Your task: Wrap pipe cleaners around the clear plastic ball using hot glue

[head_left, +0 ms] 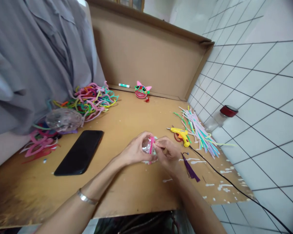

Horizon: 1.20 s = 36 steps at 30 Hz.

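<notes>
My left hand (134, 150) and my right hand (168, 152) meet over the middle of a cardboard sheet (127, 113). Between them they hold a small clear plastic ball (146, 145) with a pink pipe cleaner (151, 145) wrapped around it. Both sets of fingers pinch the piece. A silver bracelet (86, 198) circles my left wrist. A purple tassel (190, 169) lies just right of my right hand.
A black phone (80, 152) lies to the left. A heap of coloured pipe cleaners (92, 99) and a clear dome (63, 119) sit further left by grey cloth (34, 55). A yellow glue gun (182, 135), straight pipe cleaners (200, 131), a finished pink-eared figure (142, 91), a marker (124, 85) and a red-lidded jar (224, 114) lie around.
</notes>
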{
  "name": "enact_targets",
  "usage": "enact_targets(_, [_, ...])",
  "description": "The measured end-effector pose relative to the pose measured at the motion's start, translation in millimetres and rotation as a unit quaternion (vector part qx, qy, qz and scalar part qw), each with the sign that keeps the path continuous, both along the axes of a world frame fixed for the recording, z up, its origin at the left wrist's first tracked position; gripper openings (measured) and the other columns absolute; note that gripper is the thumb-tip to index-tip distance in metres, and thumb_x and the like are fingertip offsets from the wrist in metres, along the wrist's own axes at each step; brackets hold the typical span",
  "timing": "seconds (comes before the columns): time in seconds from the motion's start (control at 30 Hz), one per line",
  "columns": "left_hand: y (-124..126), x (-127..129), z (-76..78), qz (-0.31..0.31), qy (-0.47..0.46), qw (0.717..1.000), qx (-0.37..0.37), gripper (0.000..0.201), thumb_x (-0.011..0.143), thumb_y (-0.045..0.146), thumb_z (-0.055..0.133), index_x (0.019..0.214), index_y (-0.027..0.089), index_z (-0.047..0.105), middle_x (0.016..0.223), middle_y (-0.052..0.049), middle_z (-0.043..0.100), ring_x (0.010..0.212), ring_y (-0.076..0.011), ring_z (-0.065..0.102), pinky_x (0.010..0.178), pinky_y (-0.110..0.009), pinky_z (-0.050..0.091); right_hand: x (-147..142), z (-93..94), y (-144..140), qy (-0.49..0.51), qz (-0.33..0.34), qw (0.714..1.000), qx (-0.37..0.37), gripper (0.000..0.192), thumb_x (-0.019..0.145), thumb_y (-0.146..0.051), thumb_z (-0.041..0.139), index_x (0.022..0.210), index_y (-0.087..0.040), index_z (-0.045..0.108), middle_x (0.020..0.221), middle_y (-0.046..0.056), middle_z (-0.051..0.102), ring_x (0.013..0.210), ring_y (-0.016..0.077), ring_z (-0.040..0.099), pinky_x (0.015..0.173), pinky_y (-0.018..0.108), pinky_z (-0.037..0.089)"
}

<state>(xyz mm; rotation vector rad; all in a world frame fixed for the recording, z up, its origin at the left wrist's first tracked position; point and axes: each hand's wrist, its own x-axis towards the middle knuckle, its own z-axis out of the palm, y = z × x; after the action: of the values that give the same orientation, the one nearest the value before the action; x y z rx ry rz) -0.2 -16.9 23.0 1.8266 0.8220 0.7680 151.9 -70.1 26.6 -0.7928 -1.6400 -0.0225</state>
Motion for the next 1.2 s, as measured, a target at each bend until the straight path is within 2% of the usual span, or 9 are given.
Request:
enact_targets(0.27, [1.6,1.2,-3.7,0.006,0.005,1.000,0.010,0.058,0.057,0.026,0.076,0.109,0.020,0.052,0.097,-0.001,0.063,0.084,-0.0179,0.060,0.073,-0.028,0.049,-2.5,-0.8,0.1,0.014,-0.026,1.000,-0.008,0.011,0.087,-0.013,0.060,0.082,-0.022,0.063,0.073,0.000,0.068,0.066,0.0128,0.063,0.061,0.025,0.052])
enact_targets(0.43, [6.0,2.4,-10.0,0.026,-0.001,1.000,0.010,0.063,0.058,0.028,0.080,0.114,0.021,0.052,0.101,-0.002,0.065,0.089,-0.0195,0.061,0.078,-0.029,0.049,3.2,-0.6,0.9,0.016,-0.074,0.995,-0.058,0.006,0.087,-0.023,0.063,0.081,-0.022,0.062,0.070,-0.001,0.063,0.062,0.0129,0.056,0.059,0.027,0.046])
enact_targets(0.6, [10.6,3.4,-15.5,0.051,-0.019,0.998,0.011,0.066,0.057,0.028,0.082,0.115,0.020,0.052,0.101,-0.002,0.066,0.088,-0.0189,0.062,0.081,-0.029,0.050,17.8,-6.7,13.3,0.099,-0.178,0.975,-0.085,0.022,0.094,-0.027,0.049,0.072,-0.022,0.048,0.077,0.000,0.056,0.077,0.0155,0.055,0.074,0.031,0.045])
enact_targets(0.73, [12.5,3.1,-16.4,0.064,-0.022,0.998,0.002,0.065,0.058,0.032,0.083,0.114,0.021,0.052,0.099,-0.001,0.066,0.087,-0.0189,0.063,0.080,-0.030,0.050,35.9,-17.6,28.8,0.064,-0.254,0.953,-0.151,0.013,0.090,-0.031,0.046,0.093,-0.021,0.053,0.100,0.007,0.058,0.099,0.0223,0.056,0.088,0.039,0.044])
enact_targets(0.87, [13.7,2.4,-15.5,0.099,-0.029,0.995,-0.013,0.065,0.057,0.035,0.081,0.113,0.021,0.052,0.099,-0.001,0.066,0.088,-0.0204,0.063,0.081,-0.031,0.050,64.1,-20.2,35.4,-0.013,-0.391,0.895,-0.214,0.030,0.087,-0.034,0.046,0.109,-0.017,0.056,0.114,0.013,0.060,0.112,0.0303,0.053,0.095,0.047,0.039])
enact_targets(0.93, [14.2,2.1,-14.7,0.101,-0.024,0.995,-0.013,0.065,0.057,0.036,0.081,0.113,0.021,0.051,0.099,-0.001,0.066,0.089,-0.0209,0.063,0.082,-0.032,0.051,79.1,-17.8,35.0,-0.045,-0.471,0.845,-0.248,0.034,0.088,-0.034,0.044,0.114,-0.015,0.057,0.118,0.016,0.060,0.117,0.0332,0.051,0.096,0.049,0.037])
enact_targets(1.0, [14.4,2.0,-14.3,0.098,-0.021,0.995,-0.010,0.065,0.057,0.037,0.081,0.113,0.021,0.051,0.100,-0.002,0.066,0.089,-0.0212,0.063,0.083,-0.033,0.051,90.3,-15.6,33.6,-0.097,-0.538,0.778,-0.310,0.040,0.091,-0.035,0.042,0.119,-0.012,0.057,0.121,0.020,0.059,0.117,0.0356,0.052,0.095,0.050,0.037])
enact_targets(1.1, [14.6,2.2,-15.5,0.104,-0.016,0.994,-0.007,0.065,0.057,0.038,0.081,0.113,0.021,0.051,0.100,-0.002,0.066,0.089,-0.0215,0.063,0.083,-0.033,0.051,97.4,-16.5,32.7,-0.168,-0.572,0.698,-0.397,0.051,0.093,-0.044,0.044,0.118,-0.002,0.058,0.116,0.027,0.061,0.111,0.0388,0.057,0.090,0.049,0.041])
enact_targets(1.2, [15.3,2.7,-16.4,0.112,-0.016,0.994,-0.004,0.065,0.057,0.038,0.081,0.113,0.022,0.052,0.101,-0.002,0.065,0.090,-0.0217,0.063,0.083,-0.033,0.050,97.4,-22.7,34.7,-0.192,-0.561,0.685,-0.424,0.062,0.089,-0.053,0.051,0.113,0.003,0.061,0.111,0.031,0.064,0.108,0.0414,0.060,0.087,0.049,0.044])
